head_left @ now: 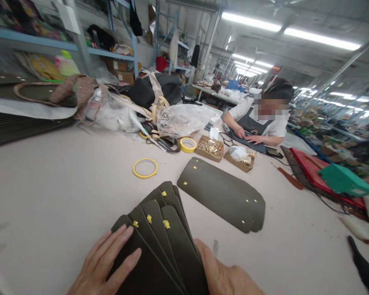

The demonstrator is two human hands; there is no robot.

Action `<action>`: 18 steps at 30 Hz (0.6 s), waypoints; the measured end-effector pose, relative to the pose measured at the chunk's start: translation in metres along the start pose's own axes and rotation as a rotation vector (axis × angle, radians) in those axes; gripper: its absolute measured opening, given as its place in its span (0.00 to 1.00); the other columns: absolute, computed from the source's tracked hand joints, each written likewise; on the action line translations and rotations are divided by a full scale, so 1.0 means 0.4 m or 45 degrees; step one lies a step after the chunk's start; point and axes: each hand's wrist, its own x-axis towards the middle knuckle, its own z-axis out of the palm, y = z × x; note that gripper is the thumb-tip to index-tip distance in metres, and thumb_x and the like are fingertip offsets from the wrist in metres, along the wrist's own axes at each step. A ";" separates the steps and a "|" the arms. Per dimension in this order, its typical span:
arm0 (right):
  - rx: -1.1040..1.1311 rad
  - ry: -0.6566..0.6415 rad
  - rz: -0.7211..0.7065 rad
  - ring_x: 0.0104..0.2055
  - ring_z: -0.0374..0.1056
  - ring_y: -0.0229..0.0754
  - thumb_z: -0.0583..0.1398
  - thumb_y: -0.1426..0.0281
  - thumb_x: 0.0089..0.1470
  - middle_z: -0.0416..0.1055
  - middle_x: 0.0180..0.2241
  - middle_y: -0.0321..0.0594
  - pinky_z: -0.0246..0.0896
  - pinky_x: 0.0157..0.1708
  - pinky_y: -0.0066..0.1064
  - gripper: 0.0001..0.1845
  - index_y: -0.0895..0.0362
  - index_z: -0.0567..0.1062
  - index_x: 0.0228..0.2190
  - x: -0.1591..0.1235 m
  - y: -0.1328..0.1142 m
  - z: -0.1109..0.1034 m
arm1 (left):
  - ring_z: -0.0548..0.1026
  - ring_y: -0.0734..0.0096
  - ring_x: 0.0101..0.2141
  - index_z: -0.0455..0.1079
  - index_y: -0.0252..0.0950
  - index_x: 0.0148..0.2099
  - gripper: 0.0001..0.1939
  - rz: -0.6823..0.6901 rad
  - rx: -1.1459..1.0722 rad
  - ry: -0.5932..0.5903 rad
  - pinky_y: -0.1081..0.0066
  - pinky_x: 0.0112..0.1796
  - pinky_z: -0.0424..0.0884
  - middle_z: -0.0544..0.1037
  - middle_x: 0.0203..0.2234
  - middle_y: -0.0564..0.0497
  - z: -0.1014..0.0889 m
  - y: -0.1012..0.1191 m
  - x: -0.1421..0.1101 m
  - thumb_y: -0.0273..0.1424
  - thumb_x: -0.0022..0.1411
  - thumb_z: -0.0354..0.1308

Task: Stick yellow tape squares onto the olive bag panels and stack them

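A fanned stack of dark olive leather-like panels point(155, 246) lies in front of me, small bits of yellow tape stuck near the far ends. My left hand point(109, 260) rests on the stack's left side, fingers stretched out and apart. At the right edge, my right hand point(223, 272) grips the panels; most of its fingers are hidden. Beyond the stack, a pair of similar overlapping panels point(221, 192) lies flat, with yellow tape bits at one end and small metal studs at the other.
Two yellow tape rolls point(145, 168) and small boxes of gold-coloured hardware point(209, 148) are on the table. Plastic bags and straps point(178, 119) pile up behind. A wooden-handled tool point(287, 177) and a green block point(346, 180) lie right. Across the table, a person point(258, 119) handles dark material.
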 end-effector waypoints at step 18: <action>-0.752 0.283 0.000 0.32 0.74 0.51 0.60 0.73 0.41 0.78 0.34 0.45 0.56 0.26 0.32 0.19 0.55 0.70 0.39 -0.064 -0.218 -0.145 | 0.50 0.44 0.65 0.55 0.47 0.64 0.41 0.034 0.038 -0.002 0.44 0.62 0.43 0.55 0.65 0.39 -0.125 0.085 0.180 0.43 0.51 0.68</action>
